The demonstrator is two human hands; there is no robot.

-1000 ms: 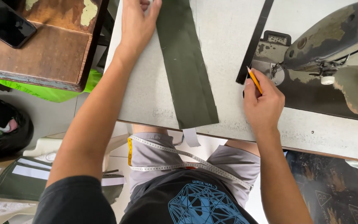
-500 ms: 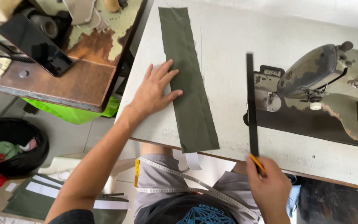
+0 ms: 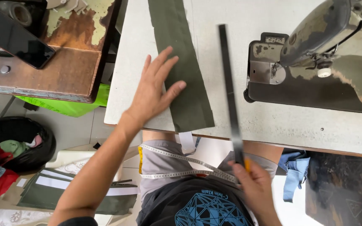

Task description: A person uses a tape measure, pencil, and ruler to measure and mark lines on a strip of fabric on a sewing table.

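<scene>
With the left hand flat on the cloth, the right hand, clenched round the ruler, should lay it straight.

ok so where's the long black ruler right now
In the head view the black ruler lies between the green fabric strip and the sewing machine, its near end in the right hand.

The pale grey work table in front of me carries a long strip of dark green fabric, lying flat and running away from my edge. A worn sewing machine stands at the right. My left hand rests flat, partly on the strip.
</scene>
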